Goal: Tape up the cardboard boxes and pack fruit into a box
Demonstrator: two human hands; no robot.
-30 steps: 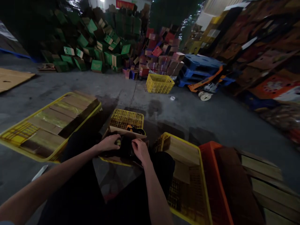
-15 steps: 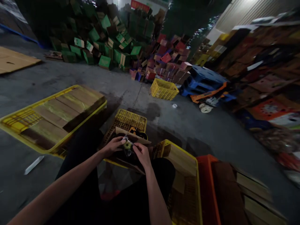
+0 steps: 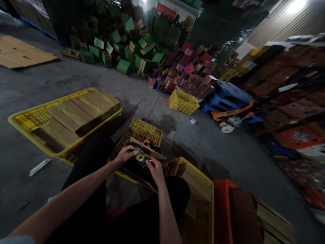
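Note:
My left hand [image 3: 125, 154] and my right hand [image 3: 155, 169] meet over a small yellowish object in clear shiny wrapping [image 3: 141, 157], with the fingers of both pinched on it. The hands hover over an open cardboard box [image 3: 148, 151] that rests on an overturned yellow crate [image 3: 142, 131] in front of my dark-clothed knees. Inside the box lies something dark with an orange part [image 3: 148, 143]; I cannot make out what it is.
A yellow crate with flat cardboard pieces [image 3: 68, 118] lies at left, another yellow crate [image 3: 196, 189] and an orange one [image 3: 224, 210] at right. Farther off stand a yellow basket [image 3: 183, 101], blue pallets [image 3: 228, 93], and heaps of green [image 3: 122, 40] and red boxes [image 3: 190, 73].
The hands lifted the wrapped object out of the box and now hold it between them. The view has swung left and tilted, shifting the floor and piles to the right.

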